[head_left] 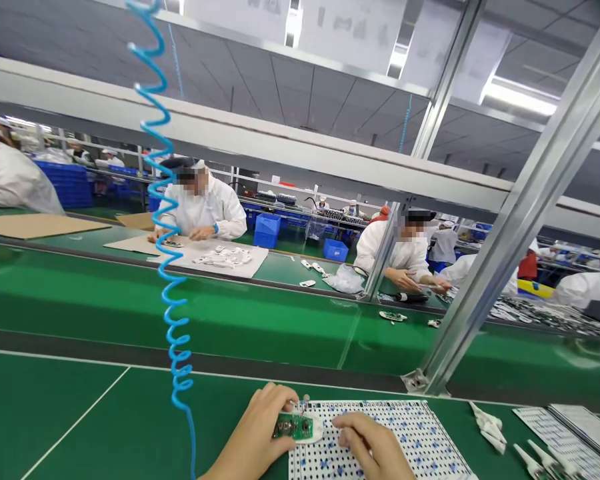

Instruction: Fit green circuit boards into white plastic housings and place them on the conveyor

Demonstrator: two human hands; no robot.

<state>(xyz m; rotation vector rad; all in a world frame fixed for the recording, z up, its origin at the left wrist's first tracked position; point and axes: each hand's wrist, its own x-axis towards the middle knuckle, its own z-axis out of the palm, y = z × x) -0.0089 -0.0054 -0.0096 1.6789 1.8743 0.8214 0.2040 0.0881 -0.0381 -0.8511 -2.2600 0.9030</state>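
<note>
L hand [257, 433] grips small white housing w/ green circuit board [297, 427], steadied over dotted sheet [405, 433]; R hand [367, 443] rests fingertips on sheet, holding nothing visible, keeping it flat.

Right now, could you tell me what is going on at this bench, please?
A person at a green workbench holds a small white housing with a green circuit board in the left hand. The right hand rests on a white sheet dotted with small blue parts, close beside the board. A blue coiled hose hangs on the left, and white plastic pieces lie to the right. Across the green conveyor belt, workers in white coats handle small parts.
</note>
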